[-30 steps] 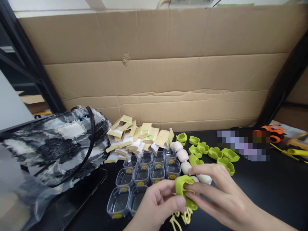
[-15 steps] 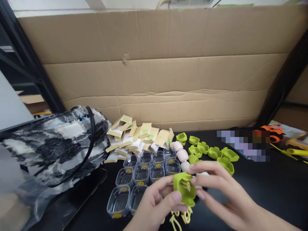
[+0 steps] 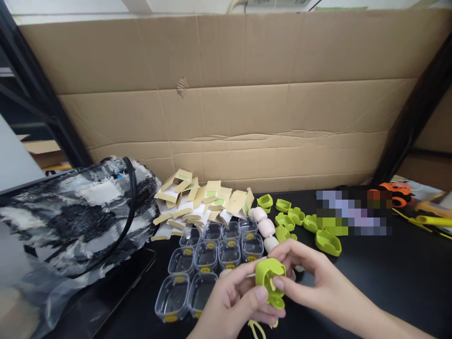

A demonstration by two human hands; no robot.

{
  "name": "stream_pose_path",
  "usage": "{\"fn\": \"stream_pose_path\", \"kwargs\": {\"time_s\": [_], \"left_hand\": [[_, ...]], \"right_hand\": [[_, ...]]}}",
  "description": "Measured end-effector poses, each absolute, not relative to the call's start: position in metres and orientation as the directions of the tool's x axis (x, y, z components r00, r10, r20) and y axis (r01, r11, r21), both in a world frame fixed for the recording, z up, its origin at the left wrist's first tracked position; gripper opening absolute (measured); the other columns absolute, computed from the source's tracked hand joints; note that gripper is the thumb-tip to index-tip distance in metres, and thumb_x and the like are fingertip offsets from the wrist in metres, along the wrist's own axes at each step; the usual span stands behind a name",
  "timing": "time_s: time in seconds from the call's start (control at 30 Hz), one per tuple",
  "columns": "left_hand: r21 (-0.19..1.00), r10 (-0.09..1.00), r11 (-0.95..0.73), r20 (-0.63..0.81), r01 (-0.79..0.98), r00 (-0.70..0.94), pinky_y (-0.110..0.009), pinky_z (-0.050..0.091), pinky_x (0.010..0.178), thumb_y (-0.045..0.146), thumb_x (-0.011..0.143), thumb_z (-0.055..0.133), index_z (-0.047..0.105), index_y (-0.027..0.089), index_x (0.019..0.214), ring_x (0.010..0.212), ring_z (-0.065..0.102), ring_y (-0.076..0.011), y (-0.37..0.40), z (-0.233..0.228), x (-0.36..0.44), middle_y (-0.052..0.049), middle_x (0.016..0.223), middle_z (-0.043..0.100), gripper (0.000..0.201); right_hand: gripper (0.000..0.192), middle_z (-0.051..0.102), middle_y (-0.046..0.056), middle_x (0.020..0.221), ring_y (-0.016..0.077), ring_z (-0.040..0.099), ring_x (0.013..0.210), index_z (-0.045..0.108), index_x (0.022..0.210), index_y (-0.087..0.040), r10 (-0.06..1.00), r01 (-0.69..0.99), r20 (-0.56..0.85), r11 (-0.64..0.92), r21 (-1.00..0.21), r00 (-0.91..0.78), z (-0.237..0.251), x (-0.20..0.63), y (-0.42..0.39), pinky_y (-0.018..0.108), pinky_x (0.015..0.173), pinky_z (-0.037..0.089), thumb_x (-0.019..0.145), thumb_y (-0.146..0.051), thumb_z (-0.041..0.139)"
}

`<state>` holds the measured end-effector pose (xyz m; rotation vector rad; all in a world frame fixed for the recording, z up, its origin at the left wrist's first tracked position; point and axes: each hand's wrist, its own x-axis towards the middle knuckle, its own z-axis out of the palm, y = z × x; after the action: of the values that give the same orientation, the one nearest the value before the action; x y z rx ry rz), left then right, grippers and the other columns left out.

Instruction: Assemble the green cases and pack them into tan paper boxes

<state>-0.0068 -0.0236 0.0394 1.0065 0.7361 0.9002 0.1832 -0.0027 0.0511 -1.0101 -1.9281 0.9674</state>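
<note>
A small hollow green silicone case (image 3: 264,270) is held in front of me, its open side facing me. My left hand (image 3: 236,301) is closed around its left side and underside, the thumb on the near rim. My right hand (image 3: 310,275) grips it from the right, fingers behind and thumb at the opening. That thumb touches a pale yellow strap (image 3: 272,284) partly inside the case. Below my hands lie yellow loops (image 3: 257,328), partly hidden. Beyond, several similar green cases (image 3: 328,242) lie beside a row of pale rounded pieces (image 3: 266,228).
Several clear plastic boxes (image 3: 173,296) with yellow stickers stand in rows on the black table (image 3: 388,282). Behind them is a heap of small paper cartons (image 3: 212,195). A black-and-white shaggy bag (image 3: 88,207) is on the left, and an orange toy (image 3: 400,193) sits far right. Cardboard (image 3: 226,113) walls the back.
My right hand has closed in on the case, its thumb now at the yellow strap and its fingers behind. The case has turned slightly. The view has shifted a little.
</note>
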Motion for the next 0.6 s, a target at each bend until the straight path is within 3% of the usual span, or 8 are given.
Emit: {"fn": "stream_pose_path", "kwargs": {"time_s": [0.3, 0.6], "left_hand": [[0.928, 0.881, 0.261, -0.116, -0.266, 0.459, -0.024, 0.058, 0.067, 0.045, 0.07, 0.078, 0.065, 0.021, 0.115, 0.073, 0.075, -0.0179, -0.025, 0.037, -0.007, -0.004, 0.085, 0.076, 0.053], [0.974, 0.844, 0.189, -0.097, -0.122, 0.528, -0.031, 0.058, 0.077, 0.05, 0.077, 0.069, 0.052, 0.019, 0.133, 0.089, 0.073, -0.0235, -0.024, 0.035, -0.011, -0.012, 0.108, 0.072, 0.066]], "right_hand": [[0.016, 0.061, 0.0, 0.076, 0.0149, 0.057, 0.069, 0.056, 0.091, -0.02, 0.885, 0.263, 0.22, 0.346, -0.901, -0.411, 0.046, 0.182, -0.005, 0.027, 0.064, 0.048, 0.085, -0.035, 0.058], [0.01, 0.059, -0.001, 0.074, 0.0155, 0.054, 0.069, 0.052, 0.084, -0.022, 0.898, 0.316, 0.22, 0.35, -0.882, -0.38, 0.039, 0.18, -0.005, 0.027, 0.064, 0.045, 0.084, -0.031, 0.056]]}}
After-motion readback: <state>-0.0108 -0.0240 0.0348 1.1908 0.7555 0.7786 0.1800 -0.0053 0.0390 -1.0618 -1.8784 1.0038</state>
